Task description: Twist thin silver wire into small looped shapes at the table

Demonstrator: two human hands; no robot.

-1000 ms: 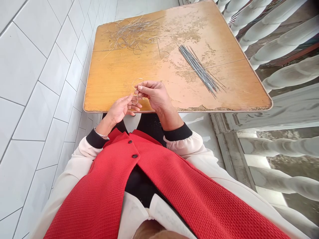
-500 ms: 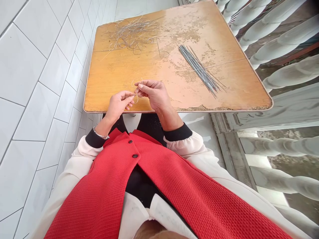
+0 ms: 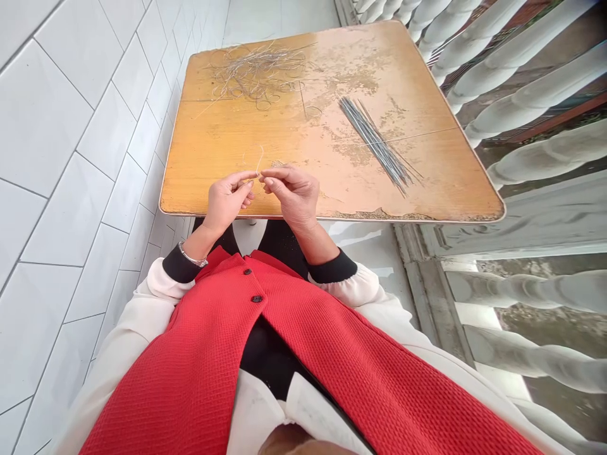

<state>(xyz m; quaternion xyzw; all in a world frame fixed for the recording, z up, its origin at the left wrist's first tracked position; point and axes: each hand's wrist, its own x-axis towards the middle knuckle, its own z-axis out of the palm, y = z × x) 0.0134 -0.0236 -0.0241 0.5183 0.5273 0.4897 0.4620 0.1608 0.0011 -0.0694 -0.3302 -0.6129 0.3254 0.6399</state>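
Note:
Just over the near edge of the table (image 3: pixel 199 145), my two hands meet at the fingertips. A thin, pale, bent wire (image 3: pixel 261 157) sticks up between them, its loose end curving above the fingers. My left hand (image 3: pixel 227 199) pinches the wire between thumb and forefinger, the other fingers curled. My right hand (image 3: pixel 294 194) pinches at the same spot from the right, fingers bent and closed. The part of the wire inside the fingertips is hidden.
A tangle of thin curled wires (image 3: pixel 260 69) lies at the table's far left. Right of the middle is a bundle of straight grey metal rods (image 3: pixel 374 144), with one thin wire crossing it. A tiled wall (image 3: pixel 61 202) runs on the left, a white balustrade (image 3: pixel 521 120) on the right.
My right hand has dropped slightly and its fingertips have come closer to the left ones. The lower loop of wire no longer shows below the fingers. The whole view has shifted a little.

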